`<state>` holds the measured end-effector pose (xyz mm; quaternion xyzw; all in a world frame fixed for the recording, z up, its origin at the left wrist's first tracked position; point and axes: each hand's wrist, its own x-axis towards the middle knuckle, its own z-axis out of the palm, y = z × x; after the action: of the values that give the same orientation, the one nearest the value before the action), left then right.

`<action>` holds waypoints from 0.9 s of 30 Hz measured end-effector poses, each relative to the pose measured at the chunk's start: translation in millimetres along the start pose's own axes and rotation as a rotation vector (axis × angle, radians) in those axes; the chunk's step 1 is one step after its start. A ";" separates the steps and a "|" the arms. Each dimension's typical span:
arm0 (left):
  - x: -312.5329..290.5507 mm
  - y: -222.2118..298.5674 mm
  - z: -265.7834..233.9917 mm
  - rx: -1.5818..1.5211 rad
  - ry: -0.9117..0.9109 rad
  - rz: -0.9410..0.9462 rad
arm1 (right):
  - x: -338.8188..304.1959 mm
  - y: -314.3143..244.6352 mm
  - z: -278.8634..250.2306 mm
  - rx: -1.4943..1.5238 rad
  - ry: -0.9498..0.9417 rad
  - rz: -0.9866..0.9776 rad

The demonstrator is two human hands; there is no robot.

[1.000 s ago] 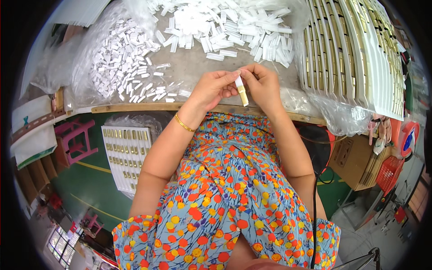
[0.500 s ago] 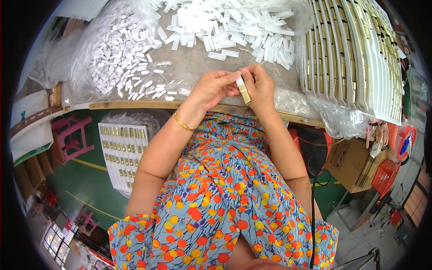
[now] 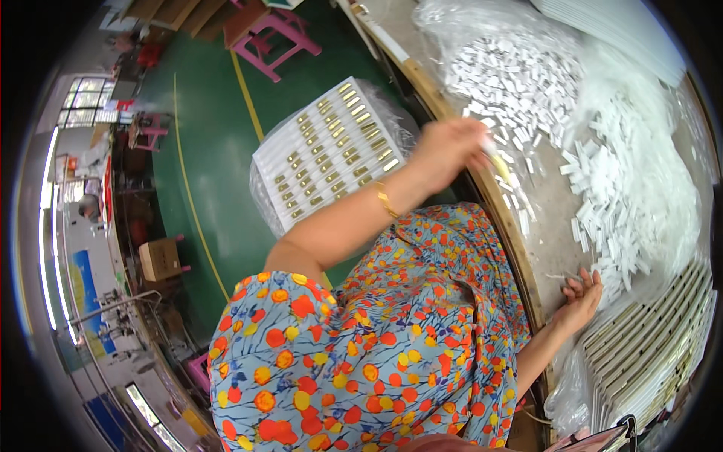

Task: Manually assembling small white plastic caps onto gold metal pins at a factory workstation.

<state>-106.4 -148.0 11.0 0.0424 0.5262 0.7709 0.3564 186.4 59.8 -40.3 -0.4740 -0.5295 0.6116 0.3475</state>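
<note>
My left hand (image 3: pixel 450 154), a gold bangle at its wrist, is closed on a small gold-coloured metal piece with a white end (image 3: pixel 499 167). Motion blurs the piece, so its details are lost. The hand is over the table's wooden edge, beside a heap of small white pieces (image 3: pixel 512 79). Farther right, my right hand (image 3: pixel 578 303) rests palm up with its fingers loosely curled and apart, and nothing shows in it. Just beyond its fingertips lies a pile of longer translucent white strips (image 3: pixel 602 188). To my left, a white tray (image 3: pixel 273 162) carries rows of gold pieces.
Stacked white trays of gold pieces (image 3: pixel 655 339) stand at the right, beside crumpled clear plastic (image 3: pixel 568 399). The table's wooden edge (image 3: pixel 520 260) runs diagonally. A pink stool (image 3: pixel 275 41) and a cardboard box (image 3: pixel 160 260) stand on the green floor.
My view has turned left. My hands have parted: the left has carried the gold piece away toward the tray side, and the right has let go and opened.
</note>
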 end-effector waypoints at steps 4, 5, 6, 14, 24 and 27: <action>-11.4 21.4 -171.3 0.199 0.704 0.284 | 7.2 -3.4 -13.6 -0.043 0.026 0.015; -16.7 23.3 -216.5 0.137 0.885 0.363 | 11.7 -2.6 -16.7 -0.052 0.031 0.004; -26.6 26.5 -254.3 0.021 0.988 0.319 | 13.2 -1.1 -19.8 -0.061 0.051 -0.008; -97.5 -34.7 -505.2 0.126 1.540 0.095 | -1.4 -13.6 -4.4 -0.248 0.064 -0.020; -77.8 -32.6 -482.4 2.191 0.728 -0.522 | -7.8 -25.5 -8.4 -0.326 0.129 -0.015; -88.5 -48.5 -508.7 2.146 0.874 -0.285 | -4.9 -27.0 -11.1 -0.336 0.098 -0.031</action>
<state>-240.3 -588.6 -227.6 -0.0066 0.9858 -0.1676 0.0094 196.5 64.1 -12.7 -0.5465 -0.6139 0.4854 0.2981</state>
